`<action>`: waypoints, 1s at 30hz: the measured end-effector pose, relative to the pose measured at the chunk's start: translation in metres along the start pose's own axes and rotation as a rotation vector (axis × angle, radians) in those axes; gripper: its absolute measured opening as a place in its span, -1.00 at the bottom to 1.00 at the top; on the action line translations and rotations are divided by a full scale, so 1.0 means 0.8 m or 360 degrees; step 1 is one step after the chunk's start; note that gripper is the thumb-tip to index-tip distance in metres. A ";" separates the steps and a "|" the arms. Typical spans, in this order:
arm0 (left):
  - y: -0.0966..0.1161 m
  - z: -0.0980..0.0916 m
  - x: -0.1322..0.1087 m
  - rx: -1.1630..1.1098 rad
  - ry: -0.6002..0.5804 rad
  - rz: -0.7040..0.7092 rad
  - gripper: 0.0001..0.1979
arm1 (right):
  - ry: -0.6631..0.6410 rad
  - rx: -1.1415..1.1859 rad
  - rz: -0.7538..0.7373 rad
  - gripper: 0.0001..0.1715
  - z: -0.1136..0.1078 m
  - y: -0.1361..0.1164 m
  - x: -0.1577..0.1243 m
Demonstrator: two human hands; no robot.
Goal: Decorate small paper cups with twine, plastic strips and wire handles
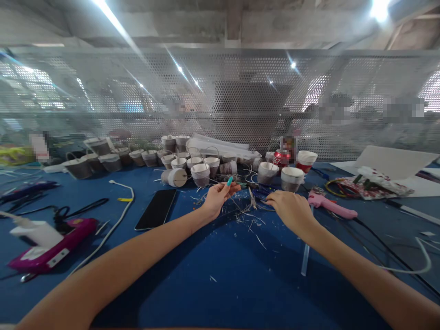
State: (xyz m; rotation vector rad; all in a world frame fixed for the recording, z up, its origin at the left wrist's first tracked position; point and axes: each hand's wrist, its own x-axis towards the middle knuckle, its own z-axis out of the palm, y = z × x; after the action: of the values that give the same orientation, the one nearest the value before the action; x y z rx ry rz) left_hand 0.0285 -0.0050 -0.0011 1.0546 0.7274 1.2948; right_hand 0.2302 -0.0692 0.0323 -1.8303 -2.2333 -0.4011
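My left hand (pixel 216 197) is raised over the middle of the table, thumb and fingers pinched together. A teal patch shows at its thumb tip; what the fingers hold, if anything, I cannot make out. My right hand (pixel 290 208) is palm down to the right, fingers curled together near a thin strand; what lies under them is hidden. Between both hands lies a pile of cut fibre scraps (pixel 249 208). Just behind are paper cups wrapped in grey material, one upright cup (pixel 200 175) and another cup (pixel 292 178). Beside my right hand rests a pink glue gun (pixel 333 206) with a clear glue stick (pixel 305 259).
A black phone (pixel 156 210) lies left of my left hand. Farther left are a magenta power strip (pixel 74 236) with a white plug and a white cable (pixel 120 217). Several wrapped cups line the back before a perforated screen (pixel 192 105). White sheets (pixel 395 160) lie at right.
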 end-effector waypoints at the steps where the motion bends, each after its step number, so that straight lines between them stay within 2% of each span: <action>1: 0.000 0.000 0.000 -0.0005 0.0005 0.0000 -0.75 | -0.0028 -0.0023 0.0002 -0.78 0.001 0.002 0.001; 6: 0.003 0.002 -0.001 -0.0045 0.0013 0.0010 -0.78 | -0.0082 -0.0060 -0.0028 -0.77 0.005 0.007 0.002; 14: 0.003 0.003 -0.002 -0.0003 -0.0027 -0.0007 -0.78 | -0.0032 0.0076 0.0140 -0.83 -0.003 0.003 0.001; 19: 0.000 0.001 0.000 0.0005 -0.0031 0.0005 -0.76 | 0.0035 0.0173 0.0096 -0.82 -0.001 0.000 0.000; 23: -0.001 -0.002 0.001 -0.0011 -0.0006 0.0004 -0.75 | -0.0001 0.0215 0.0035 -0.86 0.003 0.005 0.003; 27: 0.001 0.000 0.000 -0.0040 -0.0013 0.0012 -0.75 | -0.0065 0.0121 -0.0005 -0.79 0.006 0.009 0.006; 30: 0.001 0.002 -0.001 -0.0016 -0.0028 0.0004 -0.76 | -0.0034 0.0132 0.0016 -0.82 0.005 0.007 0.004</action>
State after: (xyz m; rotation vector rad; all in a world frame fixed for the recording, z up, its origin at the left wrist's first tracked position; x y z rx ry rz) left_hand 0.0291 -0.0059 0.0004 1.0578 0.7060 1.2886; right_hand 0.2354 -0.0636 0.0299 -1.8117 -2.2187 -0.2839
